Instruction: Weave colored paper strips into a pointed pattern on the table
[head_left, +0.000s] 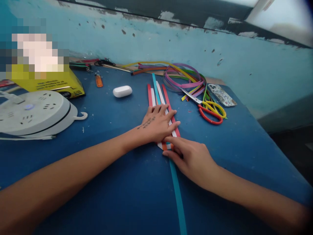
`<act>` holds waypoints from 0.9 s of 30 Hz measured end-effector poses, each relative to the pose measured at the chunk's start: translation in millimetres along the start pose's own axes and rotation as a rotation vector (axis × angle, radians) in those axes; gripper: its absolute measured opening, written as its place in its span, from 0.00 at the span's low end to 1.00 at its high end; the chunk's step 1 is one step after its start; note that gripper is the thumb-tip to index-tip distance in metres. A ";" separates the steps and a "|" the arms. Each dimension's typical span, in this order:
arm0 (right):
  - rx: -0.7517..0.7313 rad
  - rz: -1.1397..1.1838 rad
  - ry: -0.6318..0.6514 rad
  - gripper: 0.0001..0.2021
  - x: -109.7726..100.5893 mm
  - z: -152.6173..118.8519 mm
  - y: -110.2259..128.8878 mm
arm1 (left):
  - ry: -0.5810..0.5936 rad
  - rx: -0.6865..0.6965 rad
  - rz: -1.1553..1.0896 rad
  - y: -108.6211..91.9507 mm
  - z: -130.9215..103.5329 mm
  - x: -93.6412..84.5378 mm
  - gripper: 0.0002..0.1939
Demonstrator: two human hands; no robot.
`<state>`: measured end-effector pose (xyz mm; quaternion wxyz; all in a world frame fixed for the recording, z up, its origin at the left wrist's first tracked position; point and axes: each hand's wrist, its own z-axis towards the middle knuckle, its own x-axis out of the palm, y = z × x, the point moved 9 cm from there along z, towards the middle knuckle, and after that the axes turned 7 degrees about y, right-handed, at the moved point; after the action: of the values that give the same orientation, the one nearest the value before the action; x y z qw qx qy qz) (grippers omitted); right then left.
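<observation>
in the head view, a bundle of red, white and teal strips lies on the blue table, beneath and between both hands. the left hand is palm down across the strips, its fingers spread and grasping nothing, apparently pressing them flat. the right hand has its thumb and index finger at the near end, where orange, white and teal pieces overlap; i cannot tell whether they pinch or only press.

a long teal strip runs from that end toward the near edge of the picture. as a judgement, the hold calls for even pressure from the left palm, so the strips lie side by side without fanning, while small fingertip movements set the overlaps snug. pulling hard on the long tail could skew them. the scissors lie apart, beyond the right hand.
</observation>
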<state>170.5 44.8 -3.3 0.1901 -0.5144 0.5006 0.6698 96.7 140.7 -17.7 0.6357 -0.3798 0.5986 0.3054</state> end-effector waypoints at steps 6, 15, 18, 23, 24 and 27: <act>0.060 0.038 0.037 0.08 -2.7 8.6 -0.2 | 0.043 0.041 0.028 -1.8 0.4 1.2 0.32; 0.104 0.035 0.017 0.08 0.2 7.1 1.2 | 0.017 0.021 0.043 -0.5 0.1 0.5 0.29; 0.099 0.029 0.000 0.07 2.1 4.6 0.5 | 0.017 0.028 0.051 -1.8 0.1 1.2 0.29; 0.103 0.053 -0.071 0.09 -4.0 1.7 -5.8 | -0.019 0.022 0.027 -2.3 -1.9 -0.8 0.29; 0.123 0.048 -0.079 0.12 -6.0 1.5 -8.8 | -0.036 0.023 0.018 -2.2 -2.5 -1.4 0.29; 0.166 0.012 -0.068 0.16 -9.4 1.6 -14.1 | -0.074 0.029 -0.002 -2.2 -3.3 -2.5 0.28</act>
<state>184.3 54.7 -1.7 0.2451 -0.4708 0.5506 0.6443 96.6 136.9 -15.0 0.6632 -0.3594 0.5786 0.3101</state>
